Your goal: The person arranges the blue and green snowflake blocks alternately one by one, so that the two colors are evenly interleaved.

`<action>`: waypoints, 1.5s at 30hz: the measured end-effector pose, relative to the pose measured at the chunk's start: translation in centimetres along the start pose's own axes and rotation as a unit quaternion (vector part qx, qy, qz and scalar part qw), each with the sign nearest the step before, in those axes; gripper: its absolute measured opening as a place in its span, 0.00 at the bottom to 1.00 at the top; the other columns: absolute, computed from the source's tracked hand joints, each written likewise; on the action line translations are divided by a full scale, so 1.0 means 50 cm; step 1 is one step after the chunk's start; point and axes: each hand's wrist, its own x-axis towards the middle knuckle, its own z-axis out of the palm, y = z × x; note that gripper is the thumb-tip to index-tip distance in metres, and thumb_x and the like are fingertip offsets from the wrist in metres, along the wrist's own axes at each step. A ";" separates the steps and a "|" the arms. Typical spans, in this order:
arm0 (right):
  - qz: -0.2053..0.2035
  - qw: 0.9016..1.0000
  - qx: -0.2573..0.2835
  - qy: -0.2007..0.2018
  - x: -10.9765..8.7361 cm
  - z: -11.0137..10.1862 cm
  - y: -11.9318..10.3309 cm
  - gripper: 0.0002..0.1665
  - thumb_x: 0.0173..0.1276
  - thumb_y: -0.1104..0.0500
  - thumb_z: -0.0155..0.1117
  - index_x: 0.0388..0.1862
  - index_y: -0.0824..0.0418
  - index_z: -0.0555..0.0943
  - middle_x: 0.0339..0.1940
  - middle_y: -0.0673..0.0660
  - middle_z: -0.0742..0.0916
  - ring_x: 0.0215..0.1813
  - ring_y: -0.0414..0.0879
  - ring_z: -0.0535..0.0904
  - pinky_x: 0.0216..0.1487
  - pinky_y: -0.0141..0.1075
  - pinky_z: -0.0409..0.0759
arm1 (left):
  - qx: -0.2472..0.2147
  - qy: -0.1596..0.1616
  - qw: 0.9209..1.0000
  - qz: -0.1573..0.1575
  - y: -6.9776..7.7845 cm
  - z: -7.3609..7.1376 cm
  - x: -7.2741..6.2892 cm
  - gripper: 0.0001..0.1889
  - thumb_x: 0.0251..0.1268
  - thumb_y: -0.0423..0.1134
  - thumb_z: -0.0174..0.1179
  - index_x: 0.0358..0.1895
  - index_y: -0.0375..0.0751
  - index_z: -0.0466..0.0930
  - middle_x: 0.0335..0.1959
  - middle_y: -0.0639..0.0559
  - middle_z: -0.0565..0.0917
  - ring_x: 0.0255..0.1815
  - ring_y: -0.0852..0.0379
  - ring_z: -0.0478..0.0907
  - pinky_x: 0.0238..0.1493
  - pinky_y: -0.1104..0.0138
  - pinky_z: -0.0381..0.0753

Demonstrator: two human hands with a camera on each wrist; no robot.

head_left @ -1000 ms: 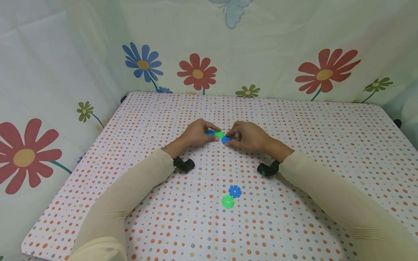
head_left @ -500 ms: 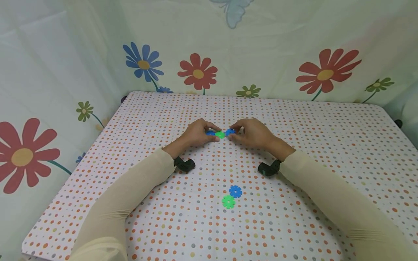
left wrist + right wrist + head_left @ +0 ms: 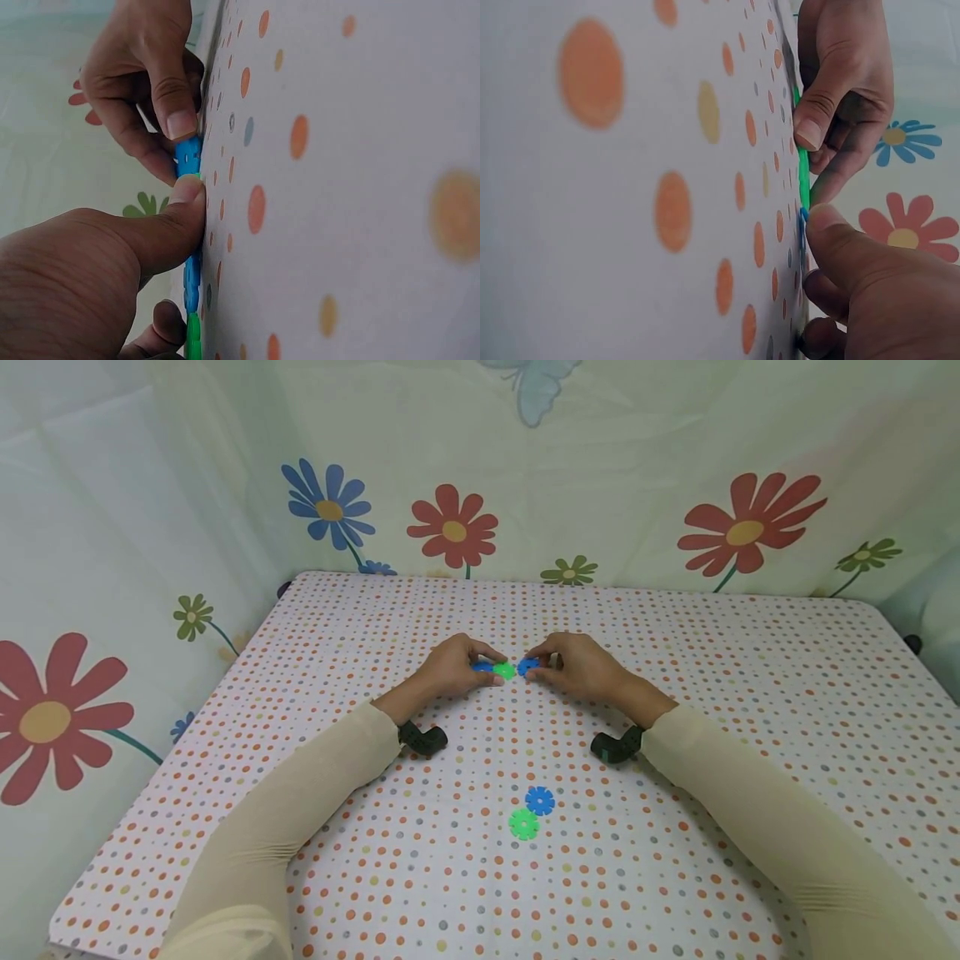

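My left hand (image 3: 453, 667) pinches a green notched plastic disc (image 3: 505, 670) between thumb and fingers. A blue notched disc (image 3: 482, 667) adjoins it in a row under the palm, and the left wrist view shows another green disc (image 3: 193, 337) further along, mostly hidden. Facing it, my right hand (image 3: 576, 668) pinches a separate blue notched disc (image 3: 528, 668) by its right side. In the head view a narrow gap lies between this disc and the green one. Both hands work low over the dotted tabletop, and the row appears edge-on in the wrist views.
Nearer the front of the dotted table (image 3: 420, 877), a loose blue disc (image 3: 540, 801) and a loose green disc (image 3: 523, 824) lie edge to edge. A flower-printed curtain (image 3: 615, 460) rises behind the table's far edge and along its left side.
My right hand has shifted its blue disc from the lower right edge of the green one up and slightly right, opening a small gap. My left hand has kept its place.
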 end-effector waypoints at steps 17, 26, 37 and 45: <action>-0.005 1.000 -0.011 0.010 -0.001 0.009 0.007 0.20 0.66 0.50 0.69 0.54 0.58 0.86 0.38 0.53 0.84 0.33 0.44 0.74 0.34 0.36 0.72 | 0.013 -0.007 1.000 0.004 -0.004 -0.002 0.004 0.18 0.57 0.50 0.72 0.52 0.59 0.87 0.39 0.53 0.83 0.29 0.58 0.67 0.29 0.68 0.65; 0.030 0.999 0.019 0.029 -0.002 0.018 0.016 0.20 0.64 0.49 0.72 0.53 0.56 0.87 0.39 0.53 0.85 0.33 0.45 0.73 0.33 0.37 0.71 | 0.011 -0.006 1.000 0.000 -0.005 0.000 0.003 0.18 0.58 0.51 0.71 0.52 0.60 0.87 0.42 0.53 0.84 0.30 0.58 0.68 0.30 0.68 0.65; 0.044 0.998 0.033 0.037 -0.002 0.017 0.012 0.20 0.63 0.49 0.73 0.52 0.55 0.87 0.40 0.53 0.85 0.32 0.45 0.73 0.33 0.36 0.70 | 0.008 0.000 1.000 -0.004 -0.007 0.001 0.002 0.17 0.57 0.51 0.72 0.51 0.61 0.87 0.41 0.53 0.81 0.28 0.57 0.67 0.28 0.68 0.64; 0.047 0.997 0.040 0.035 -0.003 0.018 0.013 0.20 0.63 0.48 0.73 0.52 0.55 0.87 0.39 0.53 0.85 0.32 0.45 0.74 0.33 0.36 0.71 | 0.012 0.000 1.000 0.001 -0.006 0.002 0.002 0.17 0.57 0.51 0.72 0.52 0.60 0.87 0.42 0.53 0.81 0.27 0.57 0.67 0.29 0.68 0.64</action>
